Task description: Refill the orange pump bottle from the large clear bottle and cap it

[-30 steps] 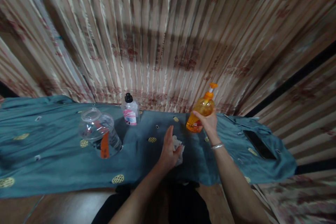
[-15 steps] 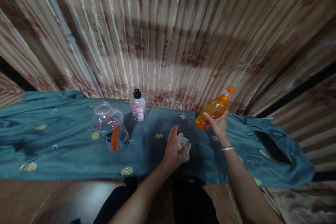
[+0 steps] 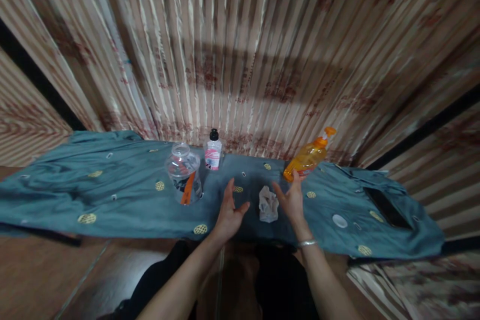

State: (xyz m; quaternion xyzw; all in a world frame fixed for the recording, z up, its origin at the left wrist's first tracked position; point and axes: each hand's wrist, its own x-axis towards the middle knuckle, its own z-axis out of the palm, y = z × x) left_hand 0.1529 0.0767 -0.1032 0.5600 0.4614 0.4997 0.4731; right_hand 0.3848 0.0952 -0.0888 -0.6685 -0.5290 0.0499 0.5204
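Observation:
A crumpled white tissue (image 3: 268, 204) lies on the blue-green cloth (image 3: 112, 200) between my two hands. My left hand (image 3: 229, 210) hovers just left of it, fingers spread and empty. My right hand (image 3: 290, 199) is just right of it, palm open, fingers apart, holding nothing. An orange pump bottle (image 3: 309, 156) stands tilted on the cloth right behind my right fingertips. A clear plastic jar (image 3: 183, 179) with an orange label stands left of my left hand. A small white bottle with a black cap (image 3: 213, 150) is behind the jar.
A striped pink and beige curtain (image 3: 240, 50) hangs close behind the cloth-covered surface. A dark phone (image 3: 384, 206) lies on the cloth at the far right, with a white round spot (image 3: 339, 220) near it. Brown floor (image 3: 56, 275) shows below the cloth's front edge.
My right hand has let go of the orange pump bottle, which now stands on the cloth. My left hand has released the tissue. Both hands are now open beside it.

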